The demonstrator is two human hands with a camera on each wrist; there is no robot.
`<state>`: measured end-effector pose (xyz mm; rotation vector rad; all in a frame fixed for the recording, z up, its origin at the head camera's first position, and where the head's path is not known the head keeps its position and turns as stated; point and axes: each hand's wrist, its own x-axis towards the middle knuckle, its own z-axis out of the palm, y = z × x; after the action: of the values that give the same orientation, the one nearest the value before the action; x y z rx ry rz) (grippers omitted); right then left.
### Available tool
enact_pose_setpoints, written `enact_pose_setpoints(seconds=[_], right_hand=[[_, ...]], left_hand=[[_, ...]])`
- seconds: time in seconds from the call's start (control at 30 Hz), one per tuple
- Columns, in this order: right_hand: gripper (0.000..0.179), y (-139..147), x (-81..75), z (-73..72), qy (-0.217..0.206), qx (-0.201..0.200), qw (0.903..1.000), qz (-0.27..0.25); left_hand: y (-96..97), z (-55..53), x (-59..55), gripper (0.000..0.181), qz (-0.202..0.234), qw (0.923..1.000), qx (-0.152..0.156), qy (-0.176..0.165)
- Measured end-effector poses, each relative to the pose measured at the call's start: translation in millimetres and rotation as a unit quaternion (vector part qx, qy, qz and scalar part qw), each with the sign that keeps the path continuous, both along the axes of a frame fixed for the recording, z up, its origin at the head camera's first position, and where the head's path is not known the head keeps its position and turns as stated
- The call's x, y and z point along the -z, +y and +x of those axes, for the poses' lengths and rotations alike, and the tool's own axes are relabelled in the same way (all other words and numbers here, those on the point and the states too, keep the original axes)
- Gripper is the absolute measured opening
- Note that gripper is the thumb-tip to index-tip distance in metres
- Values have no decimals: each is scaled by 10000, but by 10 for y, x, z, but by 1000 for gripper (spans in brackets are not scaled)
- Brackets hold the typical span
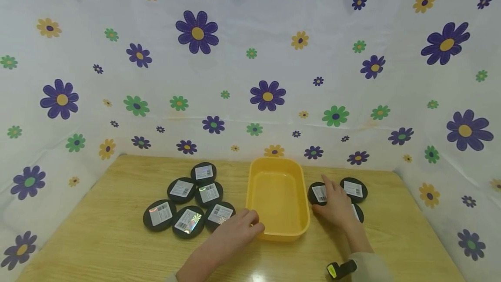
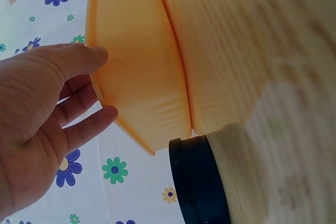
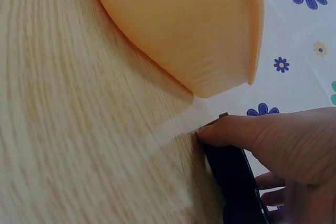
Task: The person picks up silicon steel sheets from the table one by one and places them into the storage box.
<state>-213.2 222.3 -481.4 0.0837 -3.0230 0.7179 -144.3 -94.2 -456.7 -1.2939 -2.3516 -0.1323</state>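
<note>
An empty yellow plastic tub (image 1: 278, 203) stands on the wooden table. At its near left corner my left hand (image 1: 239, 229) holds the rim, thumb on the outer wall and fingers by the edge, as the left wrist view shows. To the right of the tub, my right hand (image 1: 336, 206) grips a flat round black container (image 1: 318, 193) with a white label on top. In the right wrist view the thumb lies on the near side of this black container (image 3: 231, 174), with fingers behind it. Part of its top is hidden under the hand.
Two more black containers lie by my right hand: one beyond it (image 1: 354, 189), another partly covered (image 1: 358, 213). Several labelled black containers (image 1: 188, 222) are grouped left of the tub. A white flowered cloth (image 1: 235, 68) rises behind the table (image 1: 117, 238).
</note>
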Motion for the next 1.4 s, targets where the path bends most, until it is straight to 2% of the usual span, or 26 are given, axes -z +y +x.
enact_pose_setpoints(seconds=[0.6,1.17,1.4], right_hand=[[98,49,-9,-59,-186,83,9997,-139],[99,21,-40,0,-106,80,9989,-458],[97,5,-31,35,-86,210,9976,-656]], left_hand=[[-3,17,-2,16,-67,9999,-61,-108],[-3,23,-22,15,-104,9999,-74,-95],[-6,14,-4,16,-16,10000,6,-22]])
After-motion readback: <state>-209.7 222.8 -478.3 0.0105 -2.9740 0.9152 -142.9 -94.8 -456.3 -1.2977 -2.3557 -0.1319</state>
